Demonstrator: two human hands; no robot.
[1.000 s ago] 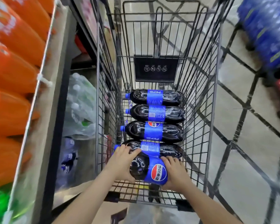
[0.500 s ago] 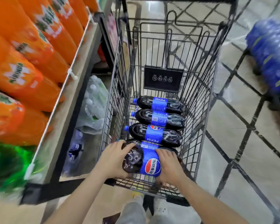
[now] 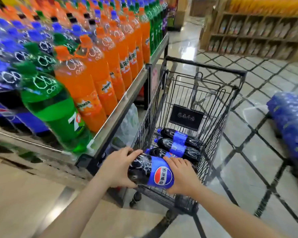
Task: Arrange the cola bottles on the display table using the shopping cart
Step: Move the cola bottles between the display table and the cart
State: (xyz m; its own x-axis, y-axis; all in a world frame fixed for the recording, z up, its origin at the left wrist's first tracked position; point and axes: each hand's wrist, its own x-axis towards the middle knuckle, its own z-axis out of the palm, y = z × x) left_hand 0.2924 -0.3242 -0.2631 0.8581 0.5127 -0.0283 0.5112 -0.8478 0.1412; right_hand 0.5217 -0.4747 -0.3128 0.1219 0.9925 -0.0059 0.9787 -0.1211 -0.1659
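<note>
Both hands hold one cola bottle [image 3: 150, 170] above the near end of the shopping cart [image 3: 203, 66]. The bottle lies roughly on its side, tilted, its blue label with the round red, white and blue logo facing up.

Left hand [image 3: 118, 166]: grip closed around the dark part of the bottle, fingers curled over its top, thumb underneath. Right hand [image 3: 180, 175]: grip closed on the labelled part, fingers wrapped over the far side of the label. The bottle's cap is not visible.

Cart: black wire basket, standing just beside the display table [image 3: 120, 107], which is on its left. Three more cola bottles [image 3: 179, 146] lie on their sides on the cart floor, side by side, blue caps pointing left toward the table. The nearest of them is partly hidden behind the held bottle. A black plate with small white symbols [image 3: 186, 117] hangs on the far inner wall of the basket.

Table: crowded with upright bottles. Along the cart-side edge stands a row of orange soda bottles [image 3: 93, 86]; a green soda bottle [image 3: 55, 109] stands at the near corner. More green ones stand at the far end, and blue-capped bottles [image 3: 12, 42] stand further left, blurred.

Under the table, a clear plastic-wrapped pack [image 3: 129, 124] sits on the floor. On the tiled floor to the right, a stack of blue packs [image 3: 291, 121]. A wooden shelf unit [image 3: 255, 35] stands in the far background, its contents too blurred to tell.
</note>
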